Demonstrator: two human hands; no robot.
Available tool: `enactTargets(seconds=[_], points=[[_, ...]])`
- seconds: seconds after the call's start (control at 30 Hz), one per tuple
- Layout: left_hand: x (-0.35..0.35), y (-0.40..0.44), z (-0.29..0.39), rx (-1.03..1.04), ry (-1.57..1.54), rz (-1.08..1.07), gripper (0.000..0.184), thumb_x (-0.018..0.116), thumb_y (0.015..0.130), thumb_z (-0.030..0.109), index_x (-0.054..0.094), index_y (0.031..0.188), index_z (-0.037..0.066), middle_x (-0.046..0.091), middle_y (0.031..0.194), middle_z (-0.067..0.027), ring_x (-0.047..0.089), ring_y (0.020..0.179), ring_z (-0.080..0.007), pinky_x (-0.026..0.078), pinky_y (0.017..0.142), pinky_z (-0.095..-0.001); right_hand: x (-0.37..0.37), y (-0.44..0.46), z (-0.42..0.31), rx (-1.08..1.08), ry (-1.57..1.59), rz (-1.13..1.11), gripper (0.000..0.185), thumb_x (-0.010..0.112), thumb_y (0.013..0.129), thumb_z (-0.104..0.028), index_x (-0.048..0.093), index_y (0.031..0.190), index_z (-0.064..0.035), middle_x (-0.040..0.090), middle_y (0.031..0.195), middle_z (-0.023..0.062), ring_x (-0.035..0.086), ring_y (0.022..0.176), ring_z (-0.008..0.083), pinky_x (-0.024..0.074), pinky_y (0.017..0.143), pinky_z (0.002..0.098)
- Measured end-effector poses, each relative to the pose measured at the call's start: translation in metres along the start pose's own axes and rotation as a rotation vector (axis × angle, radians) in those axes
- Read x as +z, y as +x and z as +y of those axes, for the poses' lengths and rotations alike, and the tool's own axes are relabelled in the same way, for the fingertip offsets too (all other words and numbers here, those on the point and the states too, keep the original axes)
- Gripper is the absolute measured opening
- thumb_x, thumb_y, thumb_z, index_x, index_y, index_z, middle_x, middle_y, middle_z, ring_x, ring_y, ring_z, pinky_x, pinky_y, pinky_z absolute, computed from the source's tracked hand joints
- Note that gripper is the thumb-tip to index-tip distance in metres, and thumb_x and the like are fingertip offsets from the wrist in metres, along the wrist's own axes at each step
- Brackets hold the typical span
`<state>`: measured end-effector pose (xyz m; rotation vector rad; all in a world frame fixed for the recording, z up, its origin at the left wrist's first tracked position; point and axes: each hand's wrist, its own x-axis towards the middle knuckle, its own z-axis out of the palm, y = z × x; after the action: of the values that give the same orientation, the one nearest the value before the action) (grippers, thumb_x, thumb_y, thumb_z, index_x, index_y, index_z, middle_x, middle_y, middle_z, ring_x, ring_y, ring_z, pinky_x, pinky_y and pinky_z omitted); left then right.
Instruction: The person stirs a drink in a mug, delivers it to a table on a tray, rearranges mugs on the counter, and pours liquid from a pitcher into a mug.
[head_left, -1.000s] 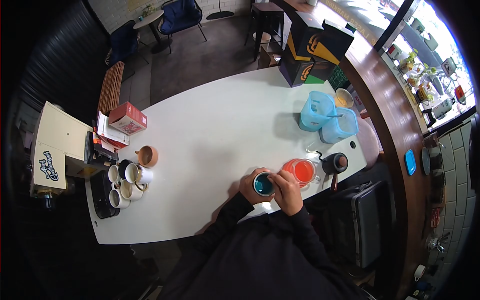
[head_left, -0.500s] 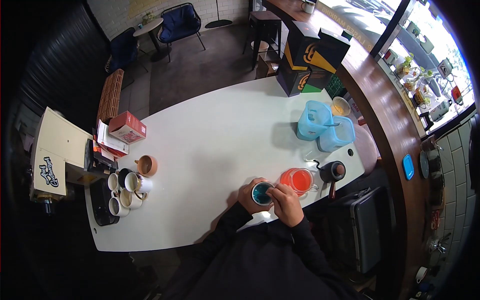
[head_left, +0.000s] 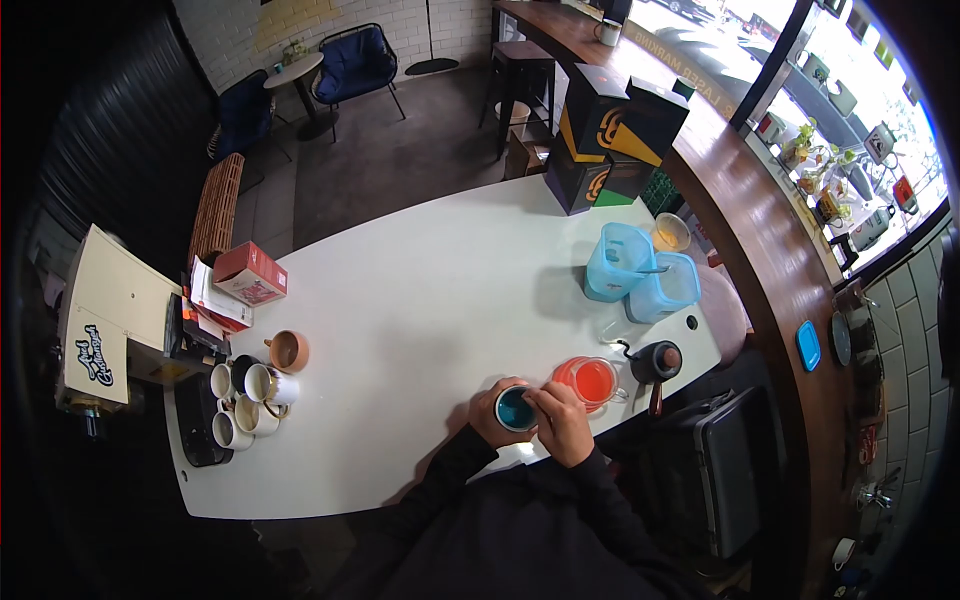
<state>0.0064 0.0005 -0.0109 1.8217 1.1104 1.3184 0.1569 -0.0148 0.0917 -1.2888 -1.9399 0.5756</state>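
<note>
A round cup (head_left: 515, 409) with blue-green liquid stands near the front edge of the white table (head_left: 380, 330). My left hand (head_left: 488, 416) wraps round its left side. Over the cup's right rim, my right hand (head_left: 562, 424) is pinched closed; whatever is between its fingers is too small to make out. Just beyond my right hand is a glass jug (head_left: 594, 381) of red liquid. To its right sits a dark gooseneck kettle (head_left: 657, 362) with a brown handle.
Two blue translucent containers (head_left: 618, 262) stand at the right, with stacked dark boxes (head_left: 590, 110) behind. At the left are several mugs (head_left: 268, 384), a brown cup (head_left: 289, 351), a red box (head_left: 250, 273) and a cream machine (head_left: 120, 300).
The view has tilted, so the table and its objects appear lower in the frame. Both my hands remain at the cup, my right hand shifting only slightly over its rim.
</note>
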Motion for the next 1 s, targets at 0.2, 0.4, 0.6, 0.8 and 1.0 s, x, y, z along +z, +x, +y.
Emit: enactTargets(seconds=[0.2, 0.4, 0.6, 0.8, 1.0], points=[[0.001, -0.002, -0.008, 0.051, -0.019, -0.016, 0.077, 0.089, 0.047, 0.022, 0.057, 0.116, 0.011, 0.070, 0.096, -0.0076, 0.071, 0.083, -0.0287, 0.058, 0.072, -0.0378, 0.005, -0.006, -0.004, -0.079, 0.056, -0.023, 0.015, 0.062, 0.080, 0.001, 0.066, 0.095, -0.0009, 0.060, 0.087, 0.0140, 0.059, 0.080, 0.0337, 0.0468, 0.071, 0.0400], [-0.001, 0.000, -0.003, 0.028, -0.051, -0.014, 0.075, 0.091, 0.048, 0.023, 0.057, 0.114, 0.010, 0.070, 0.096, -0.0070, 0.072, 0.082, -0.0277, 0.058, 0.072, -0.0370, -0.004, -0.004, -0.004, -0.099, 0.043, -0.082, 0.014, 0.063, 0.081, 0.000, 0.066, 0.095, -0.0009, 0.061, 0.087, 0.0141, 0.058, 0.079, 0.0338, 0.0464, 0.071, 0.0403], [0.001, 0.001, 0.002, 0.002, -0.034, 0.012, 0.070, 0.091, 0.051, 0.025, 0.058, 0.111, 0.010, 0.070, 0.095, -0.0070, 0.072, 0.080, -0.0268, 0.058, 0.071, -0.0367, -0.011, 0.000, 0.001, -0.049, -0.049, -0.087, 0.013, 0.063, 0.082, -0.001, 0.066, 0.094, 0.0004, 0.060, 0.085, 0.0142, 0.059, 0.080, 0.0340, 0.0468, 0.072, 0.0410], [0.001, 0.002, 0.004, -0.003, 0.005, 0.024, 0.068, 0.090, 0.054, 0.026, 0.057, 0.112, 0.010, 0.070, 0.094, -0.0073, 0.071, 0.079, -0.0274, 0.058, 0.070, -0.0371, -0.004, 0.004, 0.004, -0.010, -0.057, 0.035, 0.012, 0.064, 0.083, -0.002, 0.066, 0.095, 0.0014, 0.058, 0.082, 0.0142, 0.058, 0.078, 0.0339, 0.0467, 0.071, 0.0423], [-0.003, -0.001, 0.001, -0.009, -0.020, -0.031, 0.071, 0.091, 0.054, 0.026, 0.057, 0.114, 0.009, 0.069, 0.097, -0.0088, 0.071, 0.085, -0.0264, 0.057, 0.075, -0.0370, 0.005, 0.005, -0.002, -0.050, -0.016, 0.030, 0.013, 0.064, 0.083, -0.003, 0.066, 0.096, 0.0002, 0.059, 0.083, 0.0141, 0.058, 0.078, 0.0335, 0.0468, 0.070, 0.0415]])
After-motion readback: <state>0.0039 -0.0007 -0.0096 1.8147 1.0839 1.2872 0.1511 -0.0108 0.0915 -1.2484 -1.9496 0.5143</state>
